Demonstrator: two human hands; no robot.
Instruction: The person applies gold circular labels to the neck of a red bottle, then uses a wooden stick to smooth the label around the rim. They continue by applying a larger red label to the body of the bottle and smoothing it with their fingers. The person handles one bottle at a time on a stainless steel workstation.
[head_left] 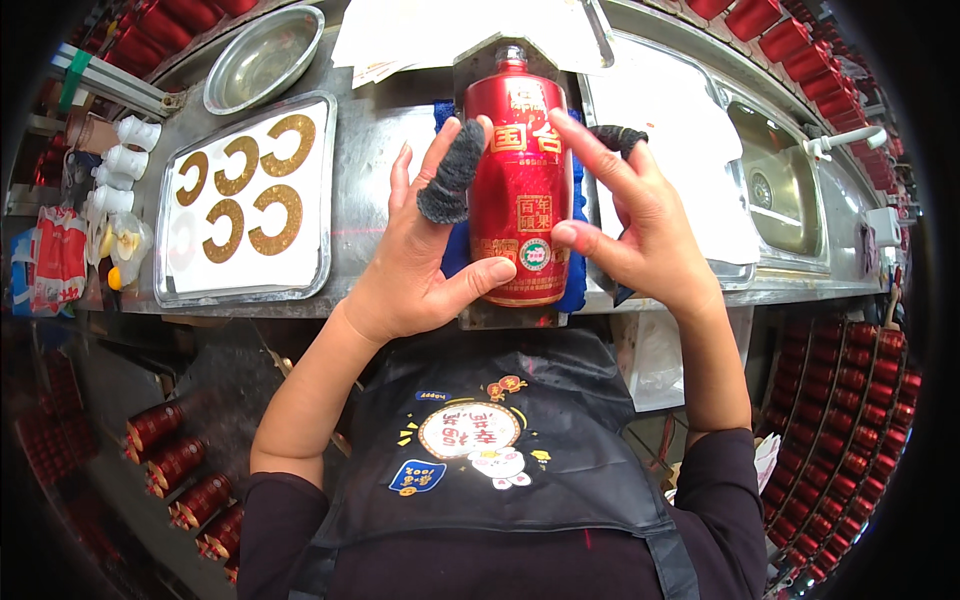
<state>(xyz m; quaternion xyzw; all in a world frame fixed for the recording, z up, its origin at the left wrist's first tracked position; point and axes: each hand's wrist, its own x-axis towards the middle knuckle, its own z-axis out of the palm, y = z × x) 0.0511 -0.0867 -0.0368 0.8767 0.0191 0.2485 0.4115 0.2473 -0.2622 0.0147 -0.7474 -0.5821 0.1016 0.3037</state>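
Observation:
A red bottle (518,180) with gold lettering and a small green-and-white round emblem lies in front of me, its neck pointing away, on a blue cloth (577,270) in a metal holder. My left hand (420,250) is at its left side, thumb on or just over the lower part, fingers spread. A dark knitted finger sleeve covers one of its fingers. To the bottle's right, my right hand (640,220) has its fingers apart, with index and thumb tips at the bottle's edge. It also wears a dark finger sleeve. Neither hand grips the bottle.
On the left, a metal tray (325,240) holds several gold C-shaped pieces (277,220) on white backing. A metal bowl (265,60) stands behind it. White sheets (660,150) lie to the right, beside a sink (775,190) with a faucet (850,140). Racks of red bottles (840,420) surround the bench.

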